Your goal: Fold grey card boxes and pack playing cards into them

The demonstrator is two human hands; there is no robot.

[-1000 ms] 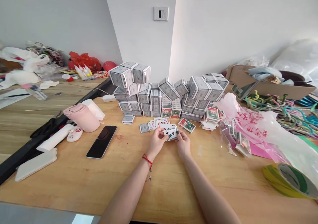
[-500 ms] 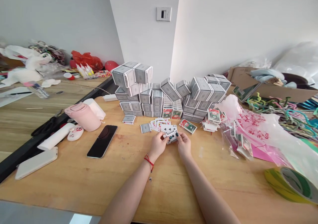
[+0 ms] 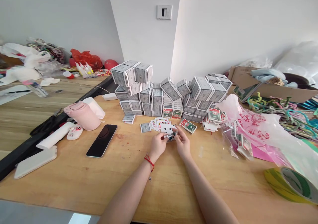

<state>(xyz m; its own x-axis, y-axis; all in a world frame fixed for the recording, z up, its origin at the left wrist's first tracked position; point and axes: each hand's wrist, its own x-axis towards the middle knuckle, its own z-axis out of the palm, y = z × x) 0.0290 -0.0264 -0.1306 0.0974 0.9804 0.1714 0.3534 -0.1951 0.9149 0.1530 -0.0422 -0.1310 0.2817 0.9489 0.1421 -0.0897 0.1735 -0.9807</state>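
My left hand [image 3: 158, 145] pinches a playing card [image 3: 170, 137] at its left side, low over the table. From the other side my right hand [image 3: 182, 142] has its fingers closed on the same card, which appears bent; the fingers partly hide it. Just beyond lies a face-up club card [image 3: 167, 128]. Behind it are several fanned face-up cards [image 3: 159, 123], with a grey-backed card stack [image 3: 145, 127] to their left. A red and green card box [image 3: 188, 126] lies to the right of them.
Folded-card blocks [image 3: 152, 101] form a stacked structure at the back. On the left are a phone [image 3: 102, 140], a pink cup [image 3: 83, 116] and a white power bank [image 3: 36, 162]. Plastic bags [image 3: 258, 128], pipe cleaners [image 3: 278, 109] and a yellow-green tape roll [image 3: 289, 184] occupy the right.
The card between my hands has gone from facing up with its clubs showing to being bent or tilted. My right fingers have shifted slightly upward over it.
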